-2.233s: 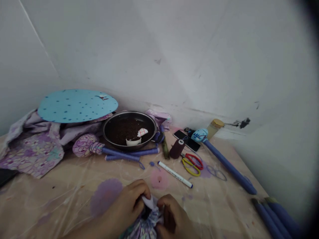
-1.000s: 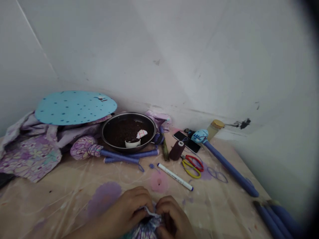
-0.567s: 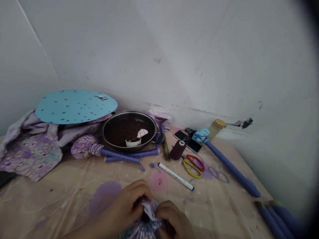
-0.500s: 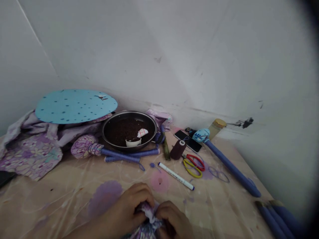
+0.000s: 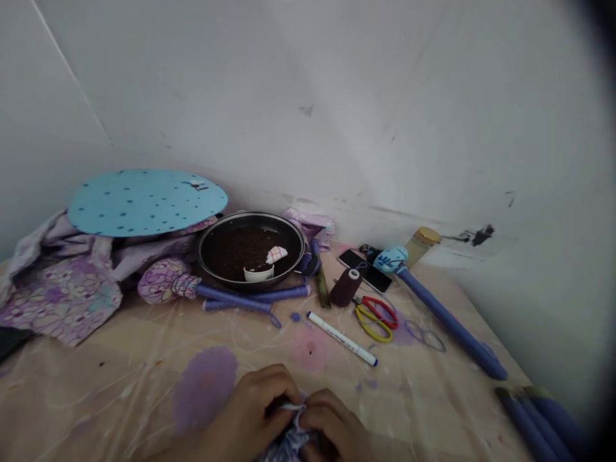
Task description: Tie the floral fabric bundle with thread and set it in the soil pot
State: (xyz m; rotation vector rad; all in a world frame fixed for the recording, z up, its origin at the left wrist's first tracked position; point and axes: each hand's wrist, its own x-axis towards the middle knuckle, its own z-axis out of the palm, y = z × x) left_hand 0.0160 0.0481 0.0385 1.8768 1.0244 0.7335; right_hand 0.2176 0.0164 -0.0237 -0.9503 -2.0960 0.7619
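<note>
At the bottom centre of the head view, a bunched piece of floral cloth (image 5: 289, 444) lies between my hands, its lower part cut off by the frame edge. My left hand (image 5: 262, 404) pinches the cloth's pale edge between thumb and curled fingers. On the other side, my right hand (image 5: 334, 423) also has its fingers closed on the cloth. A white marker (image 5: 341, 338) with blue ends lies just beyond the hands. Past it are red-and-yellow handled scissors (image 5: 378, 317) and a dark thread cone (image 5: 346, 287).
A black pan (image 5: 205, 269) of dark grains holds a small white cup (image 5: 258, 274). Left are a blue dotted oval board (image 5: 144, 202), floral fabric (image 5: 81, 295) and a cloth-headed stick (image 5: 166, 280). Right are a phone (image 5: 373, 276), a blue-headed stick (image 5: 447, 321), a gold-lidded jar (image 5: 423, 244) and wrapped sticks (image 5: 534, 417).
My fingers have drawn closer together at the cloth's edge, and less of the cloth shows between them. The surrounding objects lie as before, with a slight camera shift.
</note>
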